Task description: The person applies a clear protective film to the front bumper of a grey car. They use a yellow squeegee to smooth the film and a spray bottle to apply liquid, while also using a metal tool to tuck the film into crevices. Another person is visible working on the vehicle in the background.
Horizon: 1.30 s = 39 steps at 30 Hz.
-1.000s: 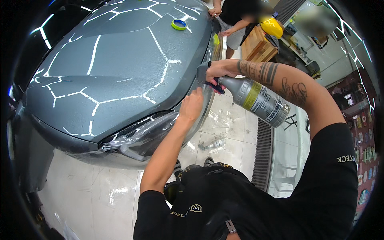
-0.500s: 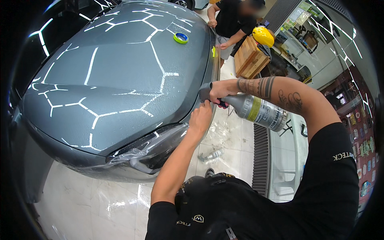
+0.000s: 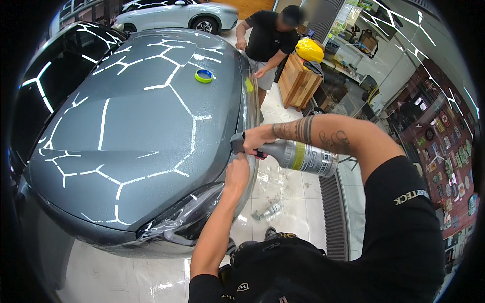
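My right hand (image 3: 256, 140) is closed around a grey spray bottle (image 3: 305, 159), held sideways with its dark head beside the edge of the wet grey car's hood (image 3: 131, 126). Just below the nozzle, my left hand (image 3: 236, 174) has curled fingers pinched on clear film (image 3: 177, 222) along the fender edge. The film hangs crumpled over the headlight at the front corner. A green-and-blue tape roll (image 3: 203, 76) lies on the hood, farther up toward the right side.
A co-worker (image 3: 268, 43) leans at the fender's far end, both hands near its edge. Behind are a white car (image 3: 166, 15), a wooden cabinet (image 3: 298, 83) with a yellow object (image 3: 309, 50), and shelving. A bottle (image 3: 268, 211) lies on the floor beside a dark grate (image 3: 336, 219).
My view has tilted up, showing the white car and more of the co-worker, so my hands sit lower in the picture. Both hands stay at the fender edge.
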Motion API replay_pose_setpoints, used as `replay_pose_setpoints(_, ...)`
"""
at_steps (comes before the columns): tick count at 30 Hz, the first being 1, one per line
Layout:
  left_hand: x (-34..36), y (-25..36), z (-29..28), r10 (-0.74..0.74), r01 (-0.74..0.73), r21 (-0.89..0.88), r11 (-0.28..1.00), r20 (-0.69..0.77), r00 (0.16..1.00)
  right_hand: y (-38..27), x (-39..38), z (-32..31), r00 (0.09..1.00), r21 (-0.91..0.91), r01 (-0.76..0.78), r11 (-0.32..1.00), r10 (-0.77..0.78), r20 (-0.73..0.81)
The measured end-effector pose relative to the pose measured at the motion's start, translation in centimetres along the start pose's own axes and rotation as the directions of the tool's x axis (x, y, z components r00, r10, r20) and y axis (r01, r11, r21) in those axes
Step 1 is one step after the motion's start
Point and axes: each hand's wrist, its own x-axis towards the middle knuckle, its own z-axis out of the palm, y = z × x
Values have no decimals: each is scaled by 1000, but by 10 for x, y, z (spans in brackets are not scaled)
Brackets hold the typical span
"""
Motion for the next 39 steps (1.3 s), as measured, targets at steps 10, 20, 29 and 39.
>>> replay_pose_setpoints(10,6,19,-6,57,-61,106,993,45,997,30,-6,-27,985,-283,-28,959,-22,-171)
replay_pose_setpoints(20,20,-3,1,-32,34,-140,990,21,999,129,-73,-5,855,386,467,795,-297,-424)
replay_pose_setpoints(29,-2,40,13,-205,165,170,972,253,946,389,-95,190,489,103,664,740,-326,-809)
replay_pose_setpoints(39,-11,57,69,-420,458,-89,884,277,864,659,-10,373,826,857,306,415,331,-455)
